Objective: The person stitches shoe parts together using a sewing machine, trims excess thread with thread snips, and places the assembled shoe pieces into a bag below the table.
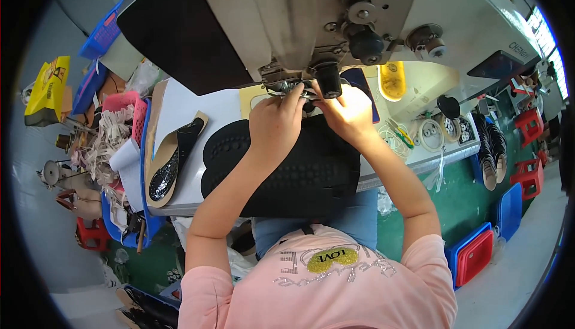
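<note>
My left hand (277, 122) and my right hand (348, 116) are meeting at the needle end of the sewing machine (269, 17), fingers bending inward among its small metal parts (285, 86); the fingertips are partly hidden, so I am unable to make out whether either hand is gripping anything. Just below them, the studded black pad (299, 174) is lying across the white tabletop (215, 110) and overhanging its near edge toward my lap (364, 209). I am judging it light for its breadth, soft and slightly springy like rubber or foam, hardly fragile, its bumps probably giving some grip. For taking hold, I am favouring its plain side margins, keeping the bumps uncrushed. As for writing, capitals are running along the machine's right end, print is covering the yellow bag (45, 92) at far left, and sparkling lettering is decorating my pink T-shirt (371, 296); on the pad I am seeing none.
</note>
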A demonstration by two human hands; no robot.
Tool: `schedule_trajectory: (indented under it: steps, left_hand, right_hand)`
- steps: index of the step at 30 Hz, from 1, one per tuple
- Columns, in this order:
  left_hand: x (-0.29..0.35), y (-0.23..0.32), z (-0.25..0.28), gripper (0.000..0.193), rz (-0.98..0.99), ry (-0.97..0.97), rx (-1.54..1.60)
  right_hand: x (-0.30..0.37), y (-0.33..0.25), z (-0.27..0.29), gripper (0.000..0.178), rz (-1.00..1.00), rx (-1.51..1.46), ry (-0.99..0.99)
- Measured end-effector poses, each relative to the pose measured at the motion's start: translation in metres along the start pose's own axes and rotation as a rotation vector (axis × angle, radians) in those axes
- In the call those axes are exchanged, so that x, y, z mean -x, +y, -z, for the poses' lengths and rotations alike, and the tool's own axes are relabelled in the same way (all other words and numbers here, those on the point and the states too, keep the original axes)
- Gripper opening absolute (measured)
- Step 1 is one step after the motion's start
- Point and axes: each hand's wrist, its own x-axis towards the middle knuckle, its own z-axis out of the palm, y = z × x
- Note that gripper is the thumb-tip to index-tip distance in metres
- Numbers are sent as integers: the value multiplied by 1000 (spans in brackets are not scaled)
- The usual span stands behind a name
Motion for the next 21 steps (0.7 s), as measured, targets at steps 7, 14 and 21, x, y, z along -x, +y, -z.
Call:
schedule_trajectory:
  steps: [7, 14, 21]
  left_hand:
    - [2, -2, -17, 8, 46, 147, -23]
    - [1, -6, -8, 13, 19, 21, -45]
    - [-3, -1, -13, 14, -36, 103, -128]
  right_hand:
    - [-3, -10, 13, 24, -110, -15, 65]
    - [-13, -41, 15, 21, -365, 106, -151]
    - [-5, -46, 13, 26, -508, -54, -73]
